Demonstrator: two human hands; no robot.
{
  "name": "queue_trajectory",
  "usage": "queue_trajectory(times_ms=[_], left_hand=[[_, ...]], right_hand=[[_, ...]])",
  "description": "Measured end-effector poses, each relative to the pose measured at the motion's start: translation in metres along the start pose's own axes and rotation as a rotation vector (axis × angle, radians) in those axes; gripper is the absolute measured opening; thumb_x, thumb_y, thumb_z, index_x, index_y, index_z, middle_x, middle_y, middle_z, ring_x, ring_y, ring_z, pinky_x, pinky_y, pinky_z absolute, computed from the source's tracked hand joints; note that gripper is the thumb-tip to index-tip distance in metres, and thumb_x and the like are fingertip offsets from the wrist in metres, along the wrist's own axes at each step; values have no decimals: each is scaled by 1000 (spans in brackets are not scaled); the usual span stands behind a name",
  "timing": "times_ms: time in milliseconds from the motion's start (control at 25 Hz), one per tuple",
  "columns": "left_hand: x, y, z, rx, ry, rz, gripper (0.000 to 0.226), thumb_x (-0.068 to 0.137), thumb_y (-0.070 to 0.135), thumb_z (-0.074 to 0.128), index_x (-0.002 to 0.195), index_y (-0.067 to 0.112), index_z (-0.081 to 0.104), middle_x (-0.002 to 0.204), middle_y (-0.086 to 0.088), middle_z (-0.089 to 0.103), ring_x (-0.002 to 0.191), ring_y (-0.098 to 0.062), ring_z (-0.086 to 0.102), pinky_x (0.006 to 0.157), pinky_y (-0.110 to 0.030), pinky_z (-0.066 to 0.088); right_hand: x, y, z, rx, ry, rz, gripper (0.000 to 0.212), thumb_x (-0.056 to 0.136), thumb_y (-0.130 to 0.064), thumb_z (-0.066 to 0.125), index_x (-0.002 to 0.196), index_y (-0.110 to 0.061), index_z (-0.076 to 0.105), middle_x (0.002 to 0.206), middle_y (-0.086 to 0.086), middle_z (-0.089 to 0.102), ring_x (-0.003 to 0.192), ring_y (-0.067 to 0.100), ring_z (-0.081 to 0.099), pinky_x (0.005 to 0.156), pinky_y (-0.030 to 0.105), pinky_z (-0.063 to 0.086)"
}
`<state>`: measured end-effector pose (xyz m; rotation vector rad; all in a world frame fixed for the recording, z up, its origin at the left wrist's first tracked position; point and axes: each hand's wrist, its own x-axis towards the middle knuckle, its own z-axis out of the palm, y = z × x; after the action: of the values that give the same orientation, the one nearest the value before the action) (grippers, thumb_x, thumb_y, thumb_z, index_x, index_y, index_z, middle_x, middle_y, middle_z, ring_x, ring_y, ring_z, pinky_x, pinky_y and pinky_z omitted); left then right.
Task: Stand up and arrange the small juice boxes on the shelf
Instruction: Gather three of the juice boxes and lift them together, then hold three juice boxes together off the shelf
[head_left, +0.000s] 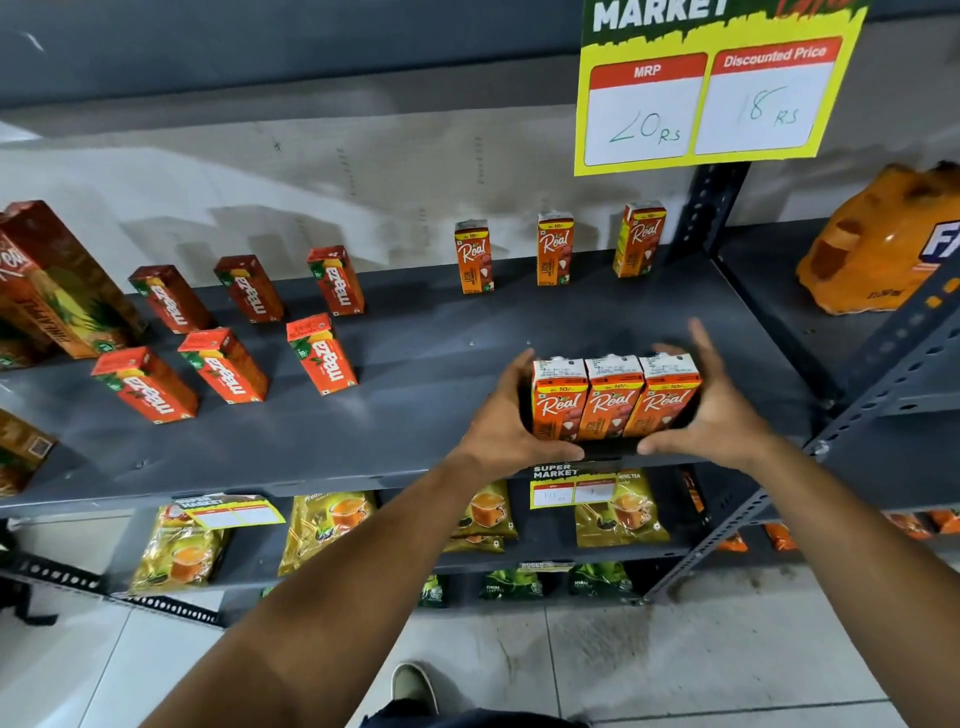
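- I noted the left hand (506, 415) and the right hand (711, 410) pressed against the outer sides of a row of three orange Real juice boxes (614, 397). The grip was a two-sided squeeze on the row; neither hand was closed around a single box.
- The row stood upright near the front edge of the grey shelf (415, 431), the boxes touching side to side, labels facing out.
- Risk 1, as I judged it: the middle box was held only by pressure from its neighbours. If the squeeze slackened during a lift or slide, it could drop out or tip forward.
- Risk 2: the row sat close to the shelf lip. A pull toward the body, or an uneven release, could send a box over the edge to the tea packets (618, 512) below, or to the floor.
- Risk 3: uneven pressure from either hand could skew the row and topple the tall, narrow boxes.
- Three more Real boxes (555, 249) stood spaced along the back wall, well apart from the held row. Pushing the row back too far could knock one over.
- The red Maaza boxes (322, 353) to the left stood well clear; I judged them at little risk.
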<state>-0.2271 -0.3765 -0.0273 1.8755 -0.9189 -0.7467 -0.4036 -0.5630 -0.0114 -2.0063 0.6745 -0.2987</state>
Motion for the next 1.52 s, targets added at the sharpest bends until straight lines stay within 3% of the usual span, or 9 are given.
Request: queue_trajectory(times_ms=[80,200,320,440,560,720,1000,1280,1520], left_hand=[[-21,-7,-17,-30,62,70,120,55,36,92,149,28,17,151,9,34,135,-5,34,111,-27,31],[-70,-40,-51,-8,320,244,93,57,45,87,136,24,44,144,-2,46,138,-9,36,113,-27,30],[-113,-82,-103,-29,679,366,66,62,35,85,118,25,52,126,-14,57,133,-25,45,109,-38,37],[-131,-111,-177,-104,967,360,67,63,32,85,116,34,45,120,-6,53,123,-24,51,106,-33,39],[-126,-141,-254,-101,1093,198,89,58,31,90,131,21,39,135,-7,45,126,-15,45,110,-30,34],[-105,-180,-324,-203,814,8,110,48,26,93,139,9,34,137,-9,51,123,-9,52,104,-29,42],[-62,-179,-372,-120,406,-95,47,52,8,93,90,17,67,81,5,72,70,-2,68,69,-29,54],[-54,-174,-370,-125,202,-101,61,57,17,92,107,27,59,105,7,70,97,-6,67,89,-31,52],[-104,-182,-358,-129,116,-87,53,61,3,88,103,22,60,91,12,70,84,4,68,68,-11,50]], right_hand=[[-24,6,-9,46,202,-94,136,47,-44,91,145,-48,-2,143,-16,37,129,5,41,103,23,34],[-74,16,6,171,434,-272,74,64,-59,75,126,-48,37,109,-11,56,96,9,55,83,19,46],[-97,-9,70,77,233,-246,27,70,-55,69,95,-50,60,87,-13,66,77,3,62,67,10,48],[-69,-56,141,-57,25,-419,20,77,-35,72,95,-36,63,89,-13,65,83,1,64,73,11,48],[5,-118,201,73,-22,-358,57,74,-16,79,121,-31,51,115,-14,61,107,-4,58,90,10,43],[106,-165,261,114,-173,-156,101,67,-4,84,148,-21,24,142,0,43,130,11,43,104,24,35],[152,-199,334,2,-210,-32,50,62,-9,88,106,-14,65,97,-5,72,88,10,69,88,35,54],[144,-222,368,28,-216,-52,59,57,-7,90,106,-26,63,97,-11,70,90,4,68,87,33,56],[87,-212,386,61,-126,-62,70,50,-11,93,105,-33,55,99,-6,72,90,3,69,80,27,56]])
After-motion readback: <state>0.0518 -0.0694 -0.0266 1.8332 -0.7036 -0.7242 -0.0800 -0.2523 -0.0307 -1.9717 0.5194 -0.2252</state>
